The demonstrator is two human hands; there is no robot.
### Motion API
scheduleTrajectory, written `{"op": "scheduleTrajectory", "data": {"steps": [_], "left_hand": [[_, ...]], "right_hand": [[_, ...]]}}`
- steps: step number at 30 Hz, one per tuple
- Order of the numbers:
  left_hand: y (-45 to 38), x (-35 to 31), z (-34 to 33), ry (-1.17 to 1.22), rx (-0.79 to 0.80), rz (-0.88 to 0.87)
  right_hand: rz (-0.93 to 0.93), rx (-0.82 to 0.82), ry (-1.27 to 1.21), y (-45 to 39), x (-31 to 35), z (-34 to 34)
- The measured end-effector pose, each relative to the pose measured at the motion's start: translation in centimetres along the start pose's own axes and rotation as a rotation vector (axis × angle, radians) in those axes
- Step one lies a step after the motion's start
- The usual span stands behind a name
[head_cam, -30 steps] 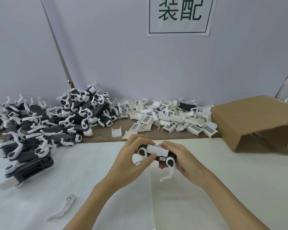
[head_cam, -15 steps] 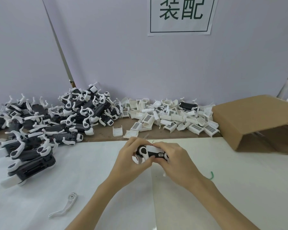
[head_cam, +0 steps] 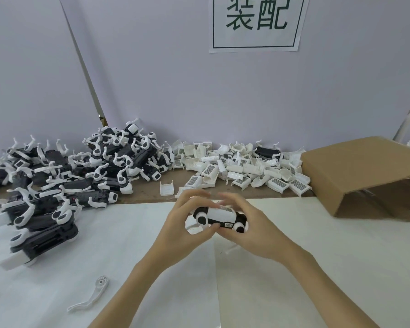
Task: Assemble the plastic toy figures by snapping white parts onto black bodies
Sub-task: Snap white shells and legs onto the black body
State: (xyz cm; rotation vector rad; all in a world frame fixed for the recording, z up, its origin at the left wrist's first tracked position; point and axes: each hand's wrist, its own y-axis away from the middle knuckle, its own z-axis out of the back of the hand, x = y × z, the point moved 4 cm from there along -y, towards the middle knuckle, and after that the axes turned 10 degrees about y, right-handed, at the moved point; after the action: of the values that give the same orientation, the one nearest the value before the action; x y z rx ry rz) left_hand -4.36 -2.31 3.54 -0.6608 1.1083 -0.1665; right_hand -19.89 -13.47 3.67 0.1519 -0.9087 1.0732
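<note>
Both hands have turned the toy figure (head_cam: 219,217) since half a second ago: its white cover with the barcode label now faces me, where the right hand hid most of it before. I see the left hand (head_cam: 185,223) curled round the figure's left end, thumb pressed under it, and the right hand (head_cam: 249,229) gripping the right end, its upper fingers blurred above the cover. The figure is held just above the white sheet (head_cam: 329,245), right in front of the brown table strip.

Parts I cannot make out: the figure's far side behind the fingers, and a white leg below the right palm, mostly hidden.

Behind the figure lies the heap of white parts (head_cam: 242,169); to the figure's left spreads the pile of assembled figures (head_cam: 64,183), cut off at the frame edge. Left of and nearer than the figure, a loose white leg (head_cam: 90,294) lies on the sheet. Right of the figure sits a cardboard box (head_cam: 369,171), also cut off. Neither pile nor the leg has shifted.
</note>
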Motion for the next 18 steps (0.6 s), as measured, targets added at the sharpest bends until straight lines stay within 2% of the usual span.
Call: {"op": "scheduleTrajectory", "data": {"steps": [2, 3, 7, 9, 13, 18], "left_hand": [[0.0, -0.3, -0.2, -0.017, 0.024, -0.022], [0.0, -0.3, -0.4, -0.042, 0.002, -0.004], [0.1, 0.4, -0.6, 0.074, -0.198, 0.306], [0.1, 0.8, -0.6, 0.153, -0.234, 0.375], [0.3, 0.9, 0.4, 0.174, -0.221, 0.293], [0.5, 0.7, 0.5, 0.145, -0.113, 0.2]], "right_hand": [[-0.004, -0.028, 0.0, 0.1, -0.5, -0.3], [0.012, -0.088, 0.077, 0.2, -0.6, -0.4], [0.237, -0.331, 0.579, 0.1, 0.8, -0.9], [0.28, -0.323, 0.67, 0.0, 1.1, -1.2], [0.177, -0.122, 0.533, 0.2, 0.6, -1.4], [0.051, -0.14, 0.374, -0.1, -0.6, -0.7]]}}
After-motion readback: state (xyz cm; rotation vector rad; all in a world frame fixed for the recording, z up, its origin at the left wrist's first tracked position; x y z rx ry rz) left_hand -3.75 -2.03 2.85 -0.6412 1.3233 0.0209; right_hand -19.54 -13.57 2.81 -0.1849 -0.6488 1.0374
